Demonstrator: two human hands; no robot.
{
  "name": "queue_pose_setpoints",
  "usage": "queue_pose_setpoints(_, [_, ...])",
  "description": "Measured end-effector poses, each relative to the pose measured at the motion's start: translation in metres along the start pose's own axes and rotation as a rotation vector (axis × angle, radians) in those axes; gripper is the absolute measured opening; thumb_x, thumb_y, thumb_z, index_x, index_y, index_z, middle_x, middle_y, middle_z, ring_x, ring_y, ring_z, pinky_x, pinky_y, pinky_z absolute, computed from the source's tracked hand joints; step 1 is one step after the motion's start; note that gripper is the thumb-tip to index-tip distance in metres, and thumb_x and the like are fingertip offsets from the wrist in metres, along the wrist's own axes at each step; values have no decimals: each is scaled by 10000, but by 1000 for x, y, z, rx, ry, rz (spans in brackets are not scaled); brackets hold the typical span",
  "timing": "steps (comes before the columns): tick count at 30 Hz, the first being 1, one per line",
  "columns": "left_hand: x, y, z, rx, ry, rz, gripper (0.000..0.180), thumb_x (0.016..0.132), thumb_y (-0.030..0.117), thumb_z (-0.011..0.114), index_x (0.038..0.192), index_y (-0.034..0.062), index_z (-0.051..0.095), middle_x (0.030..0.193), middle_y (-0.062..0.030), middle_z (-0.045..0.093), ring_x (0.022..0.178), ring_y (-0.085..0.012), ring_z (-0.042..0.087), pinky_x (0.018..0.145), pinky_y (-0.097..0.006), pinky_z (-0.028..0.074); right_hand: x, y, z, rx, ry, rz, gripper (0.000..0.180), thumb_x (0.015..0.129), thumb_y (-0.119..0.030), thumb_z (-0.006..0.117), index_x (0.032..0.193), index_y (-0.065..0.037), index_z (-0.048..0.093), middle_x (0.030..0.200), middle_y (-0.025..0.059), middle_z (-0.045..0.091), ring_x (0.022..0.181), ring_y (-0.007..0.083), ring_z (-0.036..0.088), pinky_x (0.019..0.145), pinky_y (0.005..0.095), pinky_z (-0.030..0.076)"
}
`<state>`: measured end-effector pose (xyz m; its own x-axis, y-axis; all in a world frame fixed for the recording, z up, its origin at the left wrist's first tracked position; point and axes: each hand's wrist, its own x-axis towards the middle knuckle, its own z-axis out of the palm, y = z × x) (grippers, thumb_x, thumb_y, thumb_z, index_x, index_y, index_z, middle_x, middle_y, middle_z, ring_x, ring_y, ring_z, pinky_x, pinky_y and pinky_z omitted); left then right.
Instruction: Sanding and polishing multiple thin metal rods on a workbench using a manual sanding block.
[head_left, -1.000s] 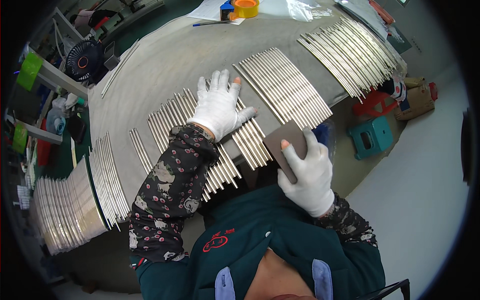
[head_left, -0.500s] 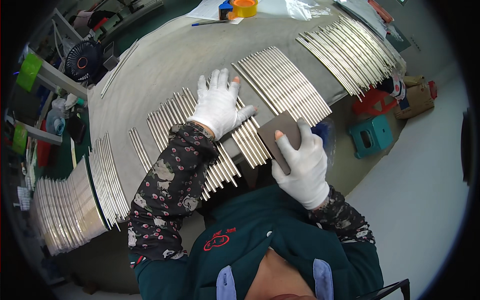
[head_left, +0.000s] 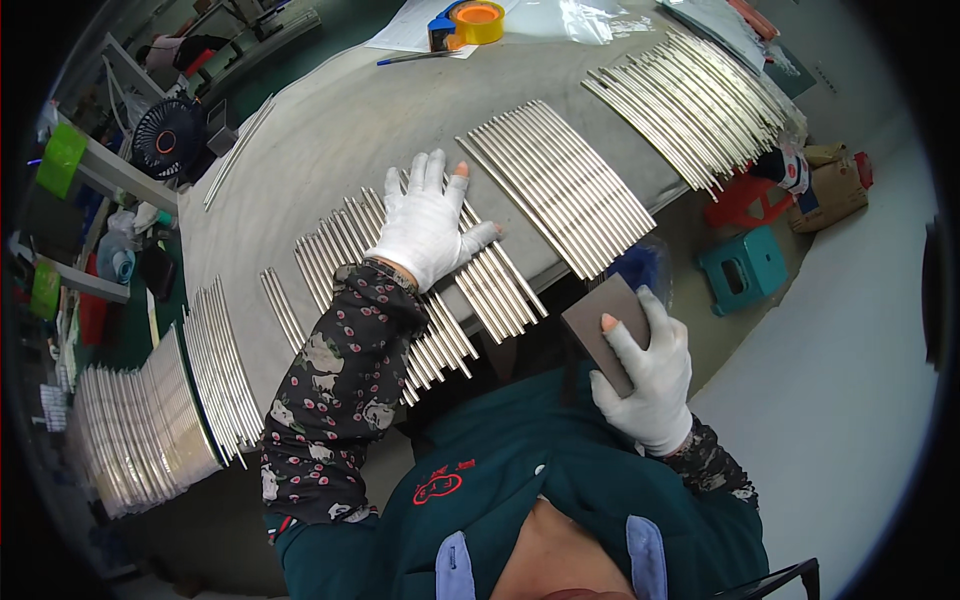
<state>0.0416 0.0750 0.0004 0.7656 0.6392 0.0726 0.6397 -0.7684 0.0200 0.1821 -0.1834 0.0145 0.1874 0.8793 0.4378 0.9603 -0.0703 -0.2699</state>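
Observation:
My left hand (head_left: 425, 220), in a white glove with bare fingertips, lies spread and flat across a row of shiny metal rods (head_left: 497, 285) at the table's near edge. Part of the rods is hidden under the palm and the sleeve. In my right hand (head_left: 648, 375), gloved the same way, is a brown-grey rectangular sanding block (head_left: 610, 330), gripped between thumb and fingers. The block hangs off the near edge of the table, apart from the rods. Just beyond it, a neat group of rods (head_left: 555, 185) lies side by side.
More rods lie at the far right (head_left: 690, 110), and wrapped rod bundles (head_left: 140, 420) at the left. Tape in a dispenser (head_left: 475, 22) and a blue pen (head_left: 415, 58) are at the back. A small fan (head_left: 168, 138) stands left; a teal stool (head_left: 742, 272) is on the floor.
My right hand has drawn the sanding block off the rods, toward the right and nearer to me. My left hand has shifted slightly left and stays on the rods.

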Motion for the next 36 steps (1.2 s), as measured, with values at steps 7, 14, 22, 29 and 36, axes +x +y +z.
queue_pose_setpoints(7, [-2, -1, 0, 36, -14, 4, 855, 859, 638, 460, 1411, -4, 345, 1451, -280, 287, 1378, -411, 231, 1105, -571, 163, 18, -11, 12, 33, -12, -60, 593, 580, -204, 742, 1151, -143, 595, 1257, 258, 466, 910, 358, 534, 764, 414, 492])
queue_pose_setpoints(14, [-1, -3, 0, 33, -26, 10, 863, 854, 644, 462, 1409, -7, 348, 1448, -282, 295, 1379, -413, 229, 1105, -566, 165, 26, -11, 19, 15, -56, -79, 584, 617, -216, 738, 1174, -133, 585, 1256, 274, 445, 893, 355, 545, 734, 409, 503])
queue_pose_setpoints(22, [-1, -4, -5, 57, -62, 5, 863, 868, 651, 434, 1417, -6, 329, 1455, -288, 273, 1380, -418, 223, 1107, -575, 156, -4, 2, -4, 31, -8, -19, 593, 548, -184, 732, 1127, -139, 612, 1249, 263, 481, 936, 361, 534, 782, 422, 491])
queue_pose_setpoints(29, [-6, -2, -3, 17, -23, 0, 834, 850, 618, 492, 1413, 19, 352, 1464, -254, 278, 1396, -380, 203, 1109, -581, 154, 29, -14, 27, 32, -13, -41, 610, 583, -229, 748, 1166, -143, 592, 1270, 272, 457, 890, 343, 535, 738, 411, 501])
queue_pose_setpoints(36, [-8, -5, -1, 17, -34, -16, 825, 856, 607, 489, 1412, 13, 353, 1459, -258, 286, 1383, -387, 223, 1109, -584, 149, 1, -1, 3, -12, -165, -87, 609, 575, -216, 736, 1161, -142, 589, 1261, 277, 471, 905, 358, 562, 738, 416, 508])
